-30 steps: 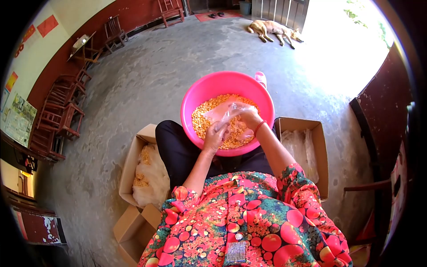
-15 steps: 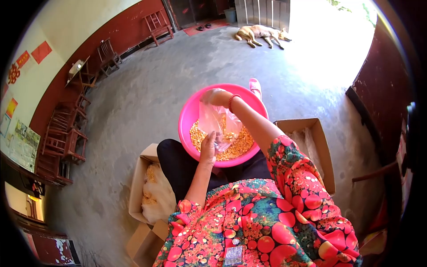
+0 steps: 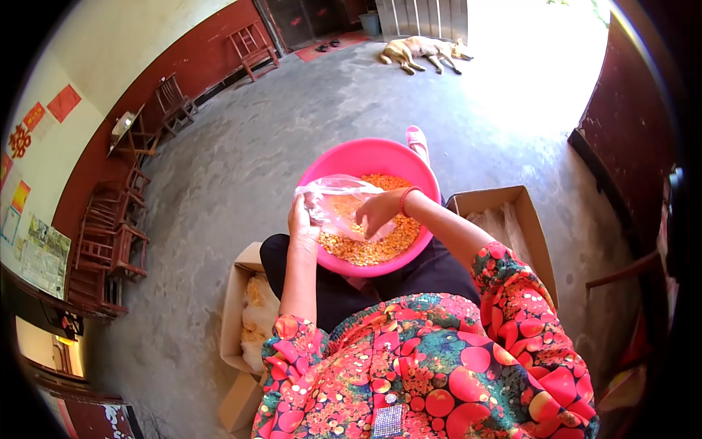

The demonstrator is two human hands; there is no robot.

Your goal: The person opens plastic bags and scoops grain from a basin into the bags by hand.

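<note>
1. Two bare hands are at the pink tub [image 3: 351, 155]. I see small yellow bits [image 3: 365, 251] in it.
2. The left hand [image 3: 301, 216] is at the tub's nine o'clock side, closed on the edge of a clear bag [image 3: 340, 203].
3. The bag lies slanted over the bits, inside the rim at ten o'clock.
4. The right hand [image 3: 382, 212] is curled by the bag's three o'clock side — I cannot tell if it pinches the bag.
5. One box [image 3: 537, 234] sits at three o'clock from the tub, another box [image 3: 232, 311] at eight — both hold clear plastic.
</note>
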